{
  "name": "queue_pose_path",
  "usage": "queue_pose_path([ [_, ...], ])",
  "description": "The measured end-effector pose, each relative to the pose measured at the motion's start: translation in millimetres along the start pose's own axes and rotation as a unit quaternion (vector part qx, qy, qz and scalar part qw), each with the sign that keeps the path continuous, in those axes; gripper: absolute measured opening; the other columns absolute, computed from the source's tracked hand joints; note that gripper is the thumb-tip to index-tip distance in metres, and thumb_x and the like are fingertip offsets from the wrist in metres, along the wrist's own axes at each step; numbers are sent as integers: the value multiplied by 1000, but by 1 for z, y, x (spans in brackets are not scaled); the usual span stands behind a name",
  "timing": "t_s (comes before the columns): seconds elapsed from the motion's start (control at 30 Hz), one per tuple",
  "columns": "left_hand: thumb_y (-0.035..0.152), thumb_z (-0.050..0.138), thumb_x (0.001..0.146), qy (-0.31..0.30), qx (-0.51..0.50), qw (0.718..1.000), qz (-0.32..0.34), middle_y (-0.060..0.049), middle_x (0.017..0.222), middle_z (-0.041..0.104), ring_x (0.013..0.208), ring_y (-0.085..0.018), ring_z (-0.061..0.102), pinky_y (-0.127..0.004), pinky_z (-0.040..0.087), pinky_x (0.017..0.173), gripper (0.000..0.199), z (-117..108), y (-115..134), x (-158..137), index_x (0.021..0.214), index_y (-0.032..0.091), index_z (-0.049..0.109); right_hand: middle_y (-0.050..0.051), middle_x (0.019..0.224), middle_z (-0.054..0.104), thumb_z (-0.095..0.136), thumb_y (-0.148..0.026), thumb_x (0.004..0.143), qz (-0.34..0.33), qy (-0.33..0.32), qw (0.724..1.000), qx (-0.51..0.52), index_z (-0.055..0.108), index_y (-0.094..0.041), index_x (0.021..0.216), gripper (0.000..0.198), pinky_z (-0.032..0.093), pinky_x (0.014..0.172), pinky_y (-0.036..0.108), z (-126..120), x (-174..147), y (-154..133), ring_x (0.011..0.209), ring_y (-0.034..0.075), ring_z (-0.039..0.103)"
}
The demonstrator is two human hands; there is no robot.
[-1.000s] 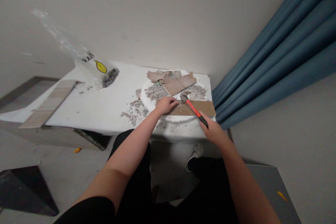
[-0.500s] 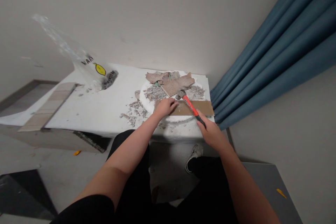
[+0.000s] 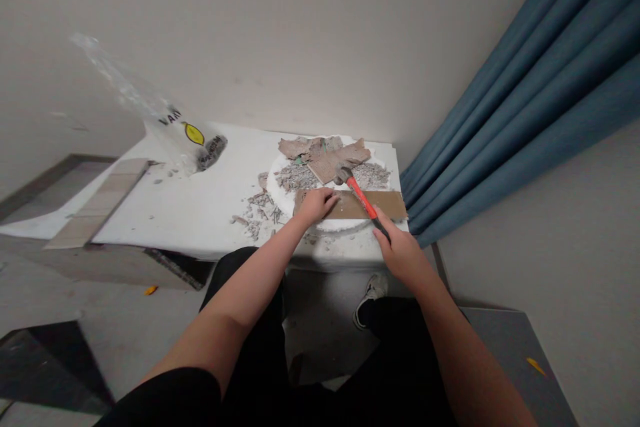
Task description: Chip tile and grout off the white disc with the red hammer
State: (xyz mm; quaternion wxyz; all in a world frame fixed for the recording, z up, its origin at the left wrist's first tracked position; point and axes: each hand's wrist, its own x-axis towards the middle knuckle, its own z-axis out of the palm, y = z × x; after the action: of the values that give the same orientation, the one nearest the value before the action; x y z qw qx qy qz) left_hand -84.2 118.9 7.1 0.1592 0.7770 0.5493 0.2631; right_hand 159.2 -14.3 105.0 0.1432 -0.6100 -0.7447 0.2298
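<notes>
My right hand [image 3: 400, 250] is wrapped round the dark grip of a hammer [image 3: 363, 197] with a red handle. Its grey head is held just beyond the far edge of a flat brown board [image 3: 373, 205], by the broken pieces. On the board's left end lies my left hand [image 3: 316, 205], fingers curled and thumb close to them; whatever is under or between them is hidden. Beneath the board is a round white slab [image 3: 283, 197] bearing grey rubble [image 3: 297, 177]. Torn brownish sheet pieces [image 3: 333, 159] are heaped at its back.
Loose crumbs and chips [image 3: 257, 213] lie left of the slab on the white-covered table [image 3: 190, 213]. Further left stand a clear plastic bag [image 3: 173, 137] with grey bits inside and a tan plank [image 3: 103, 200]. A blue curtain [image 3: 500, 93] hangs at the right.
The hammer head has shifted very slightly away from me. My left hand stays on the board's left end. The view has turned a little, moving the bag and plank rightward in the picture.
</notes>
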Motion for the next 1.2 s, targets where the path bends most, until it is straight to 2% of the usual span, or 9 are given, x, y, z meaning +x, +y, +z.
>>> queue_pose_path([
  [0.4,43,51,93,-2,9,1000,-9,-5,69,63,70,-19,54,-31,35,67,34,2,-1,0,69,20,60,10,112,76,40,-33,104,5,-24,999,-34,28,-31,163,60,51,85,36,4,1,-2,101,30,72],
  [0.6,43,55,90,-2,-31,999,-14,-4,68,61,69,-17,53,-30,38,68,31,1,-2,0,71,19,62,11,115,75,41,-32,103,6,-18,1000,-23,31,-28,162,59,51,87,37,3,0,-1,103,31,71],
  [0.67,43,62,83,1,-65,997,-29,-2,71,61,69,-16,54,-29,40,68,24,-1,-3,-1,85,19,66,11,115,75,40,-32,104,6,-18,1000,-23,31,-28,162,59,51,88,37,2,-1,-2,102,31,72],
  [0.73,38,66,78,12,-109,993,-50,1,77,63,70,-15,55,-28,43,69,35,-3,-3,-1,108,19,65,10,114,76,39,-34,104,10,-9,1000,-22,28,-28,163,60,51,88,38,2,-2,-2,102,31,72],
  [0.8,32,61,80,44,-140,986,-74,1,82,64,72,-15,56,-28,45,71,44,-5,-4,0,122,20,60,10,114,76,40,-34,104,13,-11,1000,-24,28,-29,163,61,51,88,38,3,-2,-3,102,31,72],
  [0.93,27,48,87,88,-168,976,-107,0,79,61,74,-16,57,-29,46,74,36,-6,-8,3,120,20,60,10,111,76,42,-33,104,17,-36,998,-44,29,-32,162,60,51,87,37,8,-1,-5,99,31,73],
  [1.07,23,49,83,73,-182,977,-86,1,79,59,73,-15,55,-29,45,74,37,-4,-11,5,119,20,59,10,109,76,41,-34,104,21,-25,998,-56,26,-32,163,61,51,84,37,11,-1,-5,96,31,73],
  [1.2,22,47,82,104,-209,969,-81,1,77,56,72,-15,54,-29,45,74,36,-7,-13,6,116,19,58,10,109,76,41,-33,104,25,-43,996,-68,29,-31,163,60,51,84,36,13,2,-1,97,30,73],
])
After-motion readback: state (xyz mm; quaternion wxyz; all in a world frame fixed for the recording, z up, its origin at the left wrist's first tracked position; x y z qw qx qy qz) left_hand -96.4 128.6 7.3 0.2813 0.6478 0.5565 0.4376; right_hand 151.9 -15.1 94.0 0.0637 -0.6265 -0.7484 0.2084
